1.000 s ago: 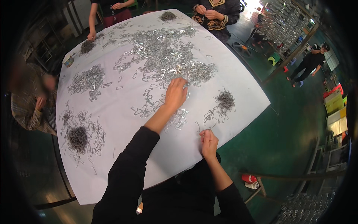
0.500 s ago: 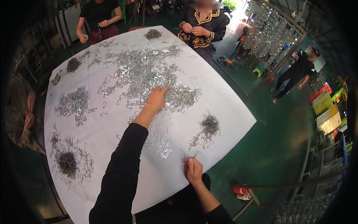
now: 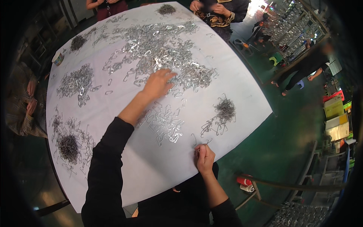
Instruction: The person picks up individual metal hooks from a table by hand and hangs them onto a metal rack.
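Observation:
Stretched over the white-covered table (image 3: 147, 162), my left hand (image 3: 159, 84) has its fingers extended and apart at the near edge of a wide heap of shiny metal clips (image 3: 166, 55). Whether a fingertip touches a clip is hard to see. Below that hand lies a looser patch of the same clips (image 3: 166, 123). My right hand (image 3: 205, 158) is closed near the table's front edge. A thin bent wire hook (image 3: 208, 142) sticks up from between its thumb and fingers. Beyond it sits a dark tangled pile of wire hooks (image 3: 225, 109).
More dark wire piles lie at the lower left (image 3: 69, 147), far left (image 3: 78, 42) and far edge (image 3: 166, 9). A clip heap (image 3: 77, 81) and a paper cup (image 3: 58, 59) are on the left. People stand around the table. A metal rail (image 3: 295, 187) runs at right.
My left hand has drawn back from within the clip heap toward its near edge, with its fingers more spread. My right hand stays closed by the front edge. The view has tilted downward.

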Action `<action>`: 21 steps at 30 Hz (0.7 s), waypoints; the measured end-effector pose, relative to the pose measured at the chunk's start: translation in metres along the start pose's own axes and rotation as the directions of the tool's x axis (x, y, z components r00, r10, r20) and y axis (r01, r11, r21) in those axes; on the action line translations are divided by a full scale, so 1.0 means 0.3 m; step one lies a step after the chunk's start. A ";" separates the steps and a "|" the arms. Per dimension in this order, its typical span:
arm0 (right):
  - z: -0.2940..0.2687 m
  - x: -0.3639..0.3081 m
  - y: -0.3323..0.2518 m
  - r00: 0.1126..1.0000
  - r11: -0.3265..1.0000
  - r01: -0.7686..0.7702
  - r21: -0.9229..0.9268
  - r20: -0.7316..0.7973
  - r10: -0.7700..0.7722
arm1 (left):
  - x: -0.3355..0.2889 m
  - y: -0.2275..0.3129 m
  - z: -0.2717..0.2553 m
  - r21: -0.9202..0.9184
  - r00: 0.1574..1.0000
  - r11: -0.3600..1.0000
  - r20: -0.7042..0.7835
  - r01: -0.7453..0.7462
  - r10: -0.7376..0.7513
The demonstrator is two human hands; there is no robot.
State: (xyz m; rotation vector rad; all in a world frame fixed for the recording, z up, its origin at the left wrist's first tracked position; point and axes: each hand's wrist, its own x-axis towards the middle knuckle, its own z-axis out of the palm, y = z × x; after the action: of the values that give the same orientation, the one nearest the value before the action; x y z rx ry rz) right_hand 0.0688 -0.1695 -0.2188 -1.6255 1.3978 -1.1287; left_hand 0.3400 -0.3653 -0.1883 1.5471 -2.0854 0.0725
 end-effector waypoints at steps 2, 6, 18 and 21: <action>-0.003 -0.004 0.005 1.000 1.000 -0.022 0.002 0.016 0.022 | -0.128 0.032 0.014 0.075 0.997 0.996 0.057 -0.052 0.048; -0.002 -0.005 -0.007 1.000 1.000 -0.021 0.003 0.008 0.021 | -0.326 0.010 -0.104 -0.133 0.993 0.989 0.111 0.060 -0.045; -0.004 0.003 -0.011 1.000 0.999 0.004 -0.039 0.007 -0.004 | -0.318 0.044 -0.298 -0.550 0.876 0.689 0.209 0.472 -0.434; -0.011 0.000 -0.010 1.000 0.999 0.001 -0.043 -0.011 -0.001 | -0.271 0.026 -0.243 -0.347 0.946 0.880 0.104 0.325 -0.308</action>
State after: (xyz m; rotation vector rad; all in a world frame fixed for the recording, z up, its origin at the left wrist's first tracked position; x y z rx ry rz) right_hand 0.0668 -0.1690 -0.2148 -1.6527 1.4374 -1.1170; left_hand 0.3770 -0.2663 -0.1603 1.6401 -1.7256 -0.4462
